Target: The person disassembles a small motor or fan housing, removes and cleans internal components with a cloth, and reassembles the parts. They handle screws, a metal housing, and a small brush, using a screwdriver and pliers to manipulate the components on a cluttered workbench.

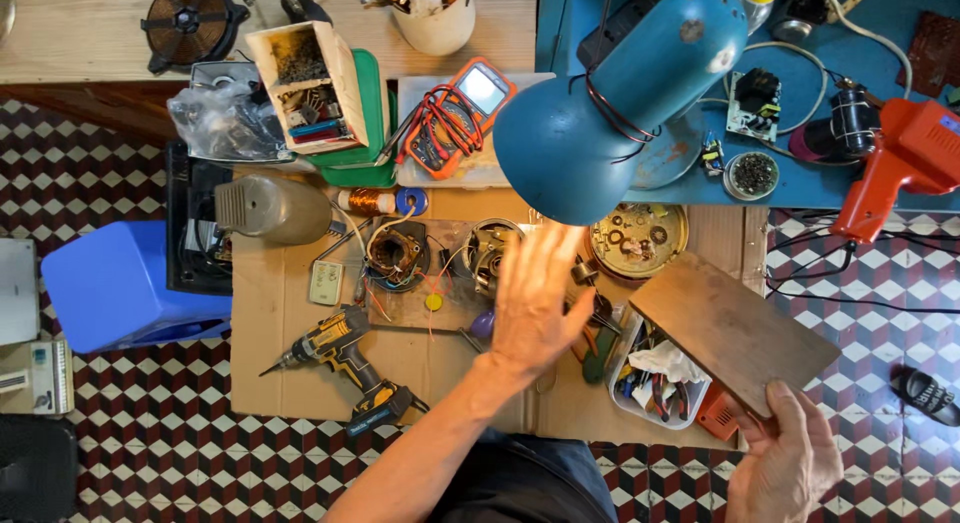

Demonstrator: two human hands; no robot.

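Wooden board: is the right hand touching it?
Touching. The head view shows the right hand gripping the near corner of the wooden board, thumb lying over its top face, no gap.

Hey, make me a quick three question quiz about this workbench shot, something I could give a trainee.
1. True or false: the right hand grips a flat brown board by its near corner.
2. Which tool lies on the cardboard sheet to the left of the left hand? A) cordless drill B) handsaw C) paint roller
3. Fill in: the blue desk lamp hangs above the open left hand, whose ____ are spread and hold nothing.

Key
1. True.
2. A, the yellow and black cordless drill.
3. Fingers.
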